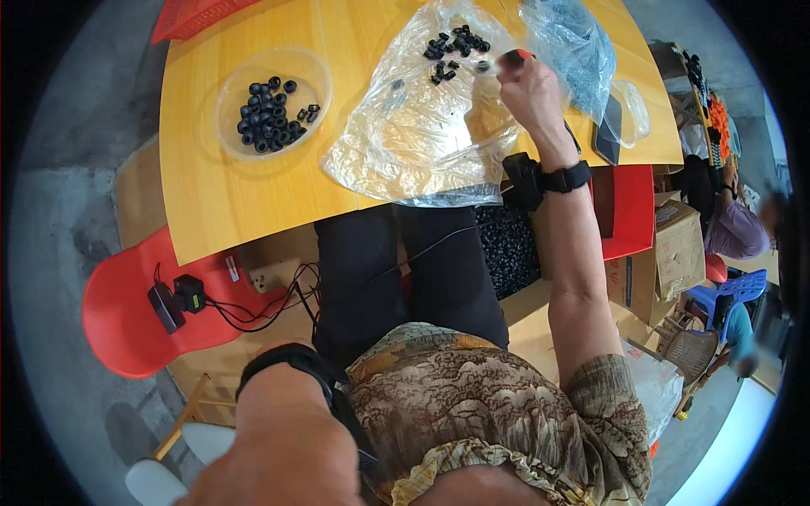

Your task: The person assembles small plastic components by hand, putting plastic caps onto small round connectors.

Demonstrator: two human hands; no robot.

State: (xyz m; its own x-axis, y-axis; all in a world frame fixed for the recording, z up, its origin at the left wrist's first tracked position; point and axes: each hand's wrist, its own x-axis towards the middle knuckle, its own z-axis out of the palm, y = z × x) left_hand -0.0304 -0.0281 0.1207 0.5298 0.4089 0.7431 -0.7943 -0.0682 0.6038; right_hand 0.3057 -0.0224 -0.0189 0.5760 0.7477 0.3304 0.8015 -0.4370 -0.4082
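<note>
Above the back right of a clear plastic bag (396,139) spread on the yellow table (198,202), my right hand (533,94) is closed around a small dark thing with a red part, blurred and too small to name. Close by on the bag lie several small black cylindrical pieces (460,42). To their left stands a round clear plastic tub (325,88) holding rounded black pieces (268,118) and a few smaller ones. My left hand (270,460) is raised large and near at the lower edge, away from the table; its fingers are hidden.
Another clear bag (574,51), a dark phone-like slab (608,131) and a clear container (631,114) sit at the right. A red basket (198,15) stands back left. A red stool (126,312) bears cabled devices. Boxes (675,249) and other people are to the right.
</note>
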